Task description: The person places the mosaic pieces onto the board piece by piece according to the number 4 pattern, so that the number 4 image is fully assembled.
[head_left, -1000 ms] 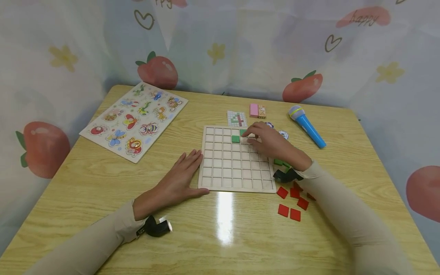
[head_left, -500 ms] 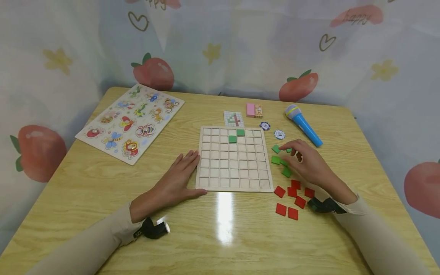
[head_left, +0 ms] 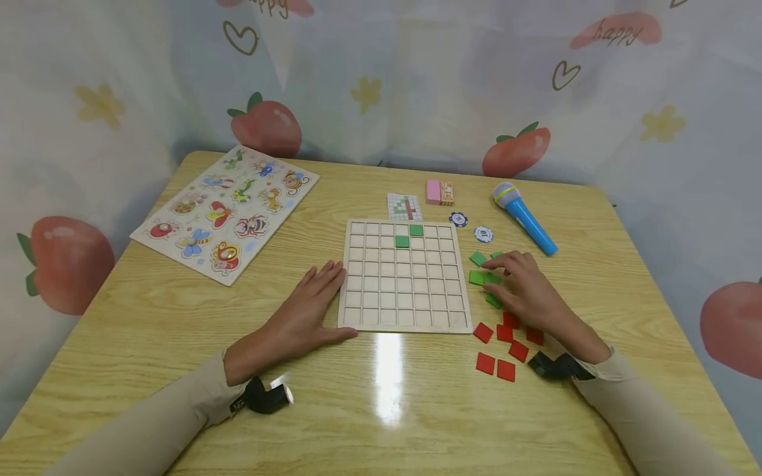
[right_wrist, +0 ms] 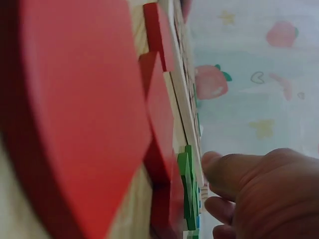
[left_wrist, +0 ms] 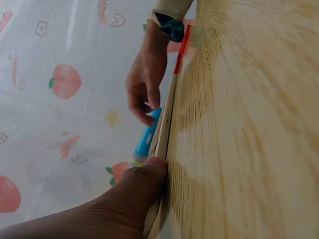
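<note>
A square wooden grid board [head_left: 387, 285] lies in the middle of the table. Two green tiles [head_left: 402, 242] sit in cells near its far edge. My left hand [head_left: 300, 317] lies flat, fingertips against the board's left edge and thumb at the near left corner. In the left wrist view that thumb [left_wrist: 142, 181] presses along the edge. To the right of the board, my right hand [head_left: 530, 291] hovers over several loose green tiles [head_left: 477, 277]. Its thumb and index finger are spread apart around one of them. Several red tiles [head_left: 485, 363] lie nearer to me, large in the right wrist view.
Behind the board lies a small card with a coloured grid pattern [head_left: 405, 207], with a pink block [head_left: 432, 192] beside it. Two poker chips [head_left: 484, 234] and a blue toy microphone [head_left: 532, 226] are at the back right. An insect puzzle board [head_left: 178, 251] is at left.
My right hand has left the green tile at the board's far edge and moved right to the loose green tiles, shifting slightly among them lately. The left hand stays in place.
</note>
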`<action>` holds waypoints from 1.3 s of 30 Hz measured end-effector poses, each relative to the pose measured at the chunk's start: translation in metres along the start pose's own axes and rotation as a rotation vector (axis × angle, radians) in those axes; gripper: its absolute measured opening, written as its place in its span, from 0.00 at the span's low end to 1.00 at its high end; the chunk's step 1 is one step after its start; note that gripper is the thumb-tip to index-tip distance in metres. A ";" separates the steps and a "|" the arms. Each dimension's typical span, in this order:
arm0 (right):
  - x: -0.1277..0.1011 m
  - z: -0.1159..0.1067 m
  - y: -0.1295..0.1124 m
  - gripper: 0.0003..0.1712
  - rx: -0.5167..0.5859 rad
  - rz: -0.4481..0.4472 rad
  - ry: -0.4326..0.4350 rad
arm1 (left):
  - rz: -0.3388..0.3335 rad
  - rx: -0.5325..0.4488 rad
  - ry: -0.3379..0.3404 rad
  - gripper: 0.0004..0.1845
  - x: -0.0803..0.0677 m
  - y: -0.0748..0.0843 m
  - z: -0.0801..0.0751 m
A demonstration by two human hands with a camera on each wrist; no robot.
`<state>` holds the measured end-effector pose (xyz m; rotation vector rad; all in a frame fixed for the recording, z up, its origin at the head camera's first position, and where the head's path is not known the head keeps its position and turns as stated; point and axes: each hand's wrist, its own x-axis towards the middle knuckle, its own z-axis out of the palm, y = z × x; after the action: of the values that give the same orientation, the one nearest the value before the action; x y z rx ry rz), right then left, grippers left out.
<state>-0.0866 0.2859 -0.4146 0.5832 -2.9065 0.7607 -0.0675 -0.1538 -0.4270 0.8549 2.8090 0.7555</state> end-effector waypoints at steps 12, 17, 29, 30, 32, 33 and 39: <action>0.000 0.007 -0.001 0.20 0.030 0.043 -0.011 | -0.006 -0.005 0.004 0.61 -0.001 0.000 0.000; 0.002 0.007 -0.001 0.18 0.019 0.076 -0.031 | -0.005 -0.003 0.009 0.61 -0.001 0.000 0.000; 0.009 0.005 -0.008 0.16 0.011 0.108 -0.038 | -0.018 0.006 -0.005 0.61 -0.001 0.000 0.001; 0.009 0.005 -0.008 0.16 0.009 0.114 -0.039 | -0.018 0.004 -0.006 0.61 -0.001 0.000 0.002; 0.010 0.005 -0.009 0.15 0.004 0.127 -0.042 | -0.018 -0.001 -0.004 0.61 0.000 0.000 0.002; 0.010 0.005 -0.009 0.15 0.003 0.133 -0.045 | -0.017 -0.002 -0.004 0.61 0.000 0.000 0.002; 0.011 0.004 -0.010 0.16 0.007 0.147 -0.056 | -0.012 0.005 -0.002 0.61 0.000 0.000 0.002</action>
<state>-0.0934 0.2724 -0.4117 0.4010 -3.0266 0.7839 -0.0675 -0.1530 -0.4285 0.8377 2.8130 0.7462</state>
